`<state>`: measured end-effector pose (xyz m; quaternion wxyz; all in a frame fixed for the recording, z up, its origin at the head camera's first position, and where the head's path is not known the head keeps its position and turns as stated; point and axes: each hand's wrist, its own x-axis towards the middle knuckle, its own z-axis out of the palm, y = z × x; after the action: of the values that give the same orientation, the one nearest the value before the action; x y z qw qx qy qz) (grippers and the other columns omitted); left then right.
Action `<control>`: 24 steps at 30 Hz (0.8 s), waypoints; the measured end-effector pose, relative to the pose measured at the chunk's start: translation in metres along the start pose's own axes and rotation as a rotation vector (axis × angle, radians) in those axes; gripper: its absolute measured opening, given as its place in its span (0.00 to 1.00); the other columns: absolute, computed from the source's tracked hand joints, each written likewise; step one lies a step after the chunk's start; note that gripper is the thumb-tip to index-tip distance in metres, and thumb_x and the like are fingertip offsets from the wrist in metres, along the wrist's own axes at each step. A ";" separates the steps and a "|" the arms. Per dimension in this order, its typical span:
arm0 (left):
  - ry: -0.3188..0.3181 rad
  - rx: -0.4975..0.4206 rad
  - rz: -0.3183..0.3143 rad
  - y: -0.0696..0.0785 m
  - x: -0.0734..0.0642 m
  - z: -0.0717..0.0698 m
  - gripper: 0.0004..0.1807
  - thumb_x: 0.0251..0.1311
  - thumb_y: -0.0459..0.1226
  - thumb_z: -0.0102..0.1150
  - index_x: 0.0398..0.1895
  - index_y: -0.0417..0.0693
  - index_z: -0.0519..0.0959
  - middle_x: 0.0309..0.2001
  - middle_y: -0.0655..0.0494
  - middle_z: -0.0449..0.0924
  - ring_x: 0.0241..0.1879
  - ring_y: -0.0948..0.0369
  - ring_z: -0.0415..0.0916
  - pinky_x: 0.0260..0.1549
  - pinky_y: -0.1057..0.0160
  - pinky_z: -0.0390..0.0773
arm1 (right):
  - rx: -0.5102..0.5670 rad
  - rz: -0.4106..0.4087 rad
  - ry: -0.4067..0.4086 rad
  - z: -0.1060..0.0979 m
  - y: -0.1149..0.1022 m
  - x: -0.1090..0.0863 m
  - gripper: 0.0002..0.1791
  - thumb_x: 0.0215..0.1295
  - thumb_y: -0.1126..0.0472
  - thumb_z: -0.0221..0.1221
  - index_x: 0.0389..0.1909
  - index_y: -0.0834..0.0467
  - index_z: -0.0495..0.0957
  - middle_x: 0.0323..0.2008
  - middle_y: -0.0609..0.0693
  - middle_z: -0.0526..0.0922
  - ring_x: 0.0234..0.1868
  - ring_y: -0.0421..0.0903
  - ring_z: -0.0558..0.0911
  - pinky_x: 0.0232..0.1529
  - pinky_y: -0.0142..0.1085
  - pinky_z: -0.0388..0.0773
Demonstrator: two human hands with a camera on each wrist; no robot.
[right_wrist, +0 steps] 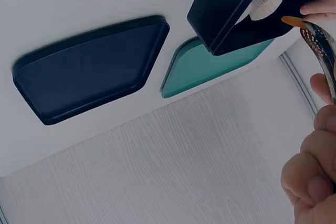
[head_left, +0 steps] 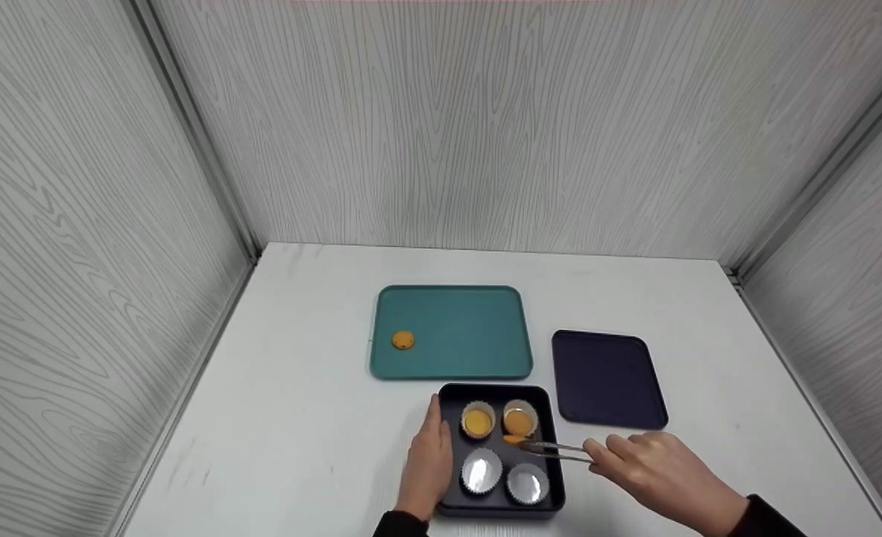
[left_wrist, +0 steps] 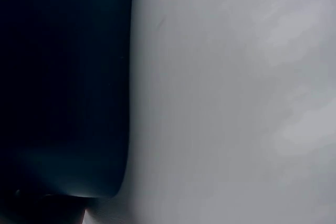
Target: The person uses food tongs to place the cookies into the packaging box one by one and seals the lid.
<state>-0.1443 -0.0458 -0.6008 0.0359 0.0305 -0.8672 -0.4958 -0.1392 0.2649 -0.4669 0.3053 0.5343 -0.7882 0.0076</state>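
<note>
My right hand [head_left: 653, 470] grips metal tongs [head_left: 560, 447] that reach in over the right wall of a deep dark pan [head_left: 452, 406]. At the tongs' tips is a small orange cookie [right_wrist: 292, 21], seen edge-on in the right wrist view. It hovers beside the upper right baking cup [head_left: 534, 415], which has a cookie at its bottom. Another cookie lies in the upper left cup [head_left: 467, 412]. The two lower cups [head_left: 481, 471] show bare shiny bottoms. Along the pan's left side, my left hand [head_left: 428, 462] rests with straight fingers; the left wrist view hides it.
Behind the pan lies a teal tray [head_left: 463, 328] bearing one round cookie [head_left: 403, 340] near its left side. To the right is a flat dark tray [head_left: 608, 377]. Pale wood-grain walls [head_left: 485, 134] close off the back and both sides of the white table [head_left: 299, 418].
</note>
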 end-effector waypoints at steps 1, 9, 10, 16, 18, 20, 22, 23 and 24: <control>-0.001 -0.003 -0.001 0.000 0.000 0.000 0.29 0.82 0.36 0.39 0.80 0.35 0.53 0.75 0.37 0.62 0.70 0.41 0.66 0.68 0.43 0.69 | 0.008 -0.010 -0.005 -0.001 0.001 0.000 0.24 0.85 0.51 0.39 0.37 0.56 0.80 0.19 0.41 0.62 0.14 0.34 0.52 0.12 0.26 0.49; 0.010 -0.011 0.008 0.001 0.001 0.000 0.29 0.82 0.36 0.39 0.80 0.34 0.53 0.77 0.39 0.60 0.73 0.43 0.63 0.70 0.44 0.66 | 0.056 -0.053 -0.074 -0.011 0.004 0.001 0.26 0.85 0.49 0.38 0.34 0.54 0.80 0.18 0.40 0.64 0.15 0.32 0.50 0.14 0.24 0.46; 0.013 -0.006 0.012 0.001 0.000 0.000 0.29 0.82 0.36 0.38 0.80 0.34 0.53 0.77 0.39 0.60 0.72 0.43 0.63 0.70 0.44 0.66 | 0.062 -0.054 -0.079 -0.013 0.004 0.001 0.25 0.84 0.49 0.39 0.34 0.54 0.80 0.18 0.39 0.64 0.16 0.32 0.49 0.14 0.24 0.46; 0.013 0.002 0.006 0.001 0.001 0.000 0.29 0.81 0.36 0.38 0.80 0.34 0.53 0.77 0.39 0.60 0.73 0.43 0.63 0.70 0.44 0.66 | 0.054 -0.098 -0.090 -0.017 0.005 0.003 0.11 0.66 0.51 0.55 0.29 0.53 0.74 0.16 0.40 0.60 0.15 0.33 0.47 0.15 0.25 0.43; 0.009 -0.005 0.002 0.001 0.001 0.000 0.29 0.81 0.36 0.38 0.80 0.34 0.53 0.77 0.39 0.59 0.73 0.43 0.62 0.71 0.44 0.65 | 0.046 -0.109 -0.098 -0.015 0.004 0.002 0.10 0.62 0.52 0.57 0.28 0.53 0.73 0.16 0.40 0.60 0.14 0.34 0.49 0.15 0.26 0.43; 0.002 -0.015 -0.007 0.001 0.001 0.000 0.29 0.81 0.36 0.38 0.80 0.35 0.52 0.77 0.40 0.58 0.74 0.44 0.62 0.71 0.45 0.65 | 0.041 -0.112 -0.111 -0.013 0.004 0.000 0.09 0.61 0.52 0.57 0.29 0.53 0.74 0.16 0.40 0.61 0.12 0.35 0.52 0.15 0.26 0.44; -0.002 -0.021 -0.014 0.001 0.001 0.000 0.30 0.82 0.37 0.38 0.81 0.35 0.52 0.77 0.40 0.58 0.74 0.44 0.62 0.71 0.45 0.64 | 0.038 -0.112 -0.126 -0.011 0.004 -0.002 0.09 0.61 0.52 0.57 0.30 0.53 0.75 0.16 0.39 0.62 0.11 0.35 0.55 0.14 0.27 0.45; -0.001 -0.022 -0.014 0.001 0.001 0.000 0.30 0.82 0.37 0.38 0.81 0.35 0.52 0.77 0.40 0.59 0.74 0.44 0.62 0.72 0.45 0.64 | 0.035 -0.112 -0.132 -0.010 0.003 -0.003 0.09 0.61 0.52 0.57 0.30 0.53 0.76 0.16 0.40 0.63 0.11 0.36 0.57 0.14 0.28 0.45; 0.001 -0.022 -0.010 0.001 0.001 0.000 0.29 0.82 0.37 0.38 0.80 0.35 0.52 0.77 0.40 0.59 0.73 0.44 0.62 0.71 0.45 0.64 | 0.035 -0.111 -0.139 -0.009 0.003 -0.004 0.09 0.61 0.52 0.57 0.30 0.53 0.76 0.16 0.40 0.64 0.11 0.36 0.57 0.13 0.28 0.46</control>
<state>-0.1452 -0.0456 -0.6001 0.0342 0.0350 -0.8615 -0.5054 -0.1367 0.2722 -0.4605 0.2405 0.5818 -0.7763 -0.0327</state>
